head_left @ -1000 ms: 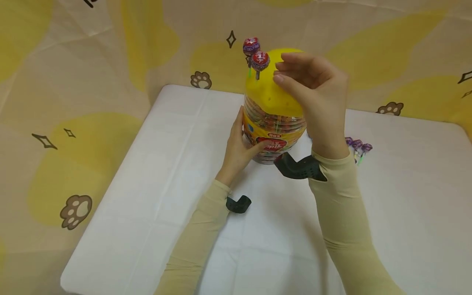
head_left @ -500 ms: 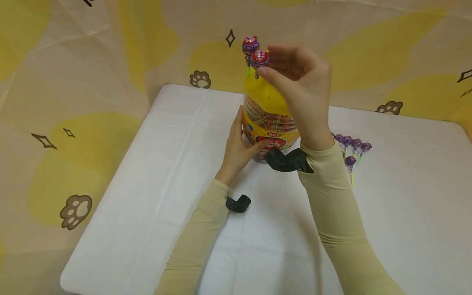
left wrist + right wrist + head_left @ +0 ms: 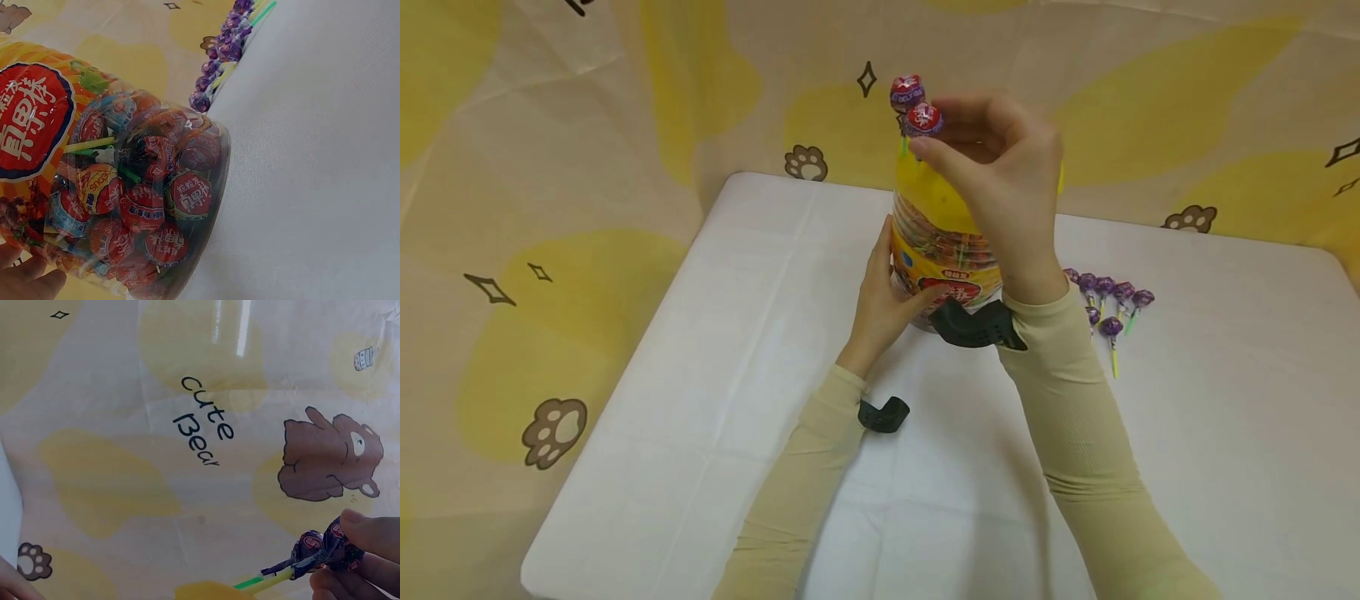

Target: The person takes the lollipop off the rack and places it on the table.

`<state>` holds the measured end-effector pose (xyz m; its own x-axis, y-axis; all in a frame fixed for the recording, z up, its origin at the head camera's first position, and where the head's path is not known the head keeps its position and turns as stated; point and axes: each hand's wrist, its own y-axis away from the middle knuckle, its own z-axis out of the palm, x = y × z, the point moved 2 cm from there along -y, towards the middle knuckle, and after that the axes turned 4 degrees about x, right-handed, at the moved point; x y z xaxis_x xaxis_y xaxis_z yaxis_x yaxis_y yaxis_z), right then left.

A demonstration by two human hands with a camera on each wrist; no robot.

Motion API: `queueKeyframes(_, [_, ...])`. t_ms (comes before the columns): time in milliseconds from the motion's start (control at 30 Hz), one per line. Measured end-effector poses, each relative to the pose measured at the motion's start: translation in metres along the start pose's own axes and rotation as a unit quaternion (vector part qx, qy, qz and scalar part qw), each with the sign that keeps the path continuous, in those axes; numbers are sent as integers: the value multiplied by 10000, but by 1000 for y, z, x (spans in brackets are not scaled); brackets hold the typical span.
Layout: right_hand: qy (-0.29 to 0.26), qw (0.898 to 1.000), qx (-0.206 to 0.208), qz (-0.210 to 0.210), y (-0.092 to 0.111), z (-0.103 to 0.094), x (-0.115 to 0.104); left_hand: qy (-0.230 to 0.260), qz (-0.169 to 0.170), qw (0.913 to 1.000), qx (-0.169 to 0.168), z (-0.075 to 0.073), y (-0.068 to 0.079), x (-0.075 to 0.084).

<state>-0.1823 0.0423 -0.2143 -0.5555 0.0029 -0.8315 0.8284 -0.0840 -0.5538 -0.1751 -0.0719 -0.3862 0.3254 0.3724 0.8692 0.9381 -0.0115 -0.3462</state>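
A large clear plastic jar (image 3: 156, 206) with a yellow lid (image 3: 928, 187) stands on the white table, filled with wrapped lollipops. My left hand (image 3: 880, 308) grips its side, thumb across the label. Two purple-and-red wrapped lollipops stick up from the left part of the lid, sticks down. The nearer lollipop (image 3: 923, 121) is pinched at its head between thumb and fingers of my right hand (image 3: 1011, 183). Just behind it is the other lollipop (image 3: 907, 92). In the right wrist view, a green and a yellow stick (image 3: 269, 582) run down to the lid.
Several purple lollipops (image 3: 1112, 327) lie in rows on the table (image 3: 1210, 417) right of the jar. A patterned yellow cloth (image 3: 1150, 100) hangs behind the table. Dark wrist mounts (image 3: 883, 415) stick out from both sleeves.
My right hand has moved left across the lid and now pinches the nearer lollipop. More of the purple lollipops on the table show. My left hand stays on the jar.
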Motion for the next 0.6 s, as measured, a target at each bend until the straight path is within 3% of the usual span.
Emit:
queueKeyframes(233, [-97, 9996, 243, -44, 2, 1, 2, -16, -21, 10000, 7, 0, 1, 2])
queueKeyframes(400, [-247, 9981, 416, -392, 3, -2, -2, -15, -35, 10000, -14, 0, 0, 2])
queueKeyframes(500, [-313, 9973, 365, -562, 4, -7, -4, 25, -39, 10000, -20, 1, 0, 2])
queueKeyframes(600, [-598, 9969, 291, -426, 6, -15, -5, 43, -63, 10000, -20, 1, 0, 2])
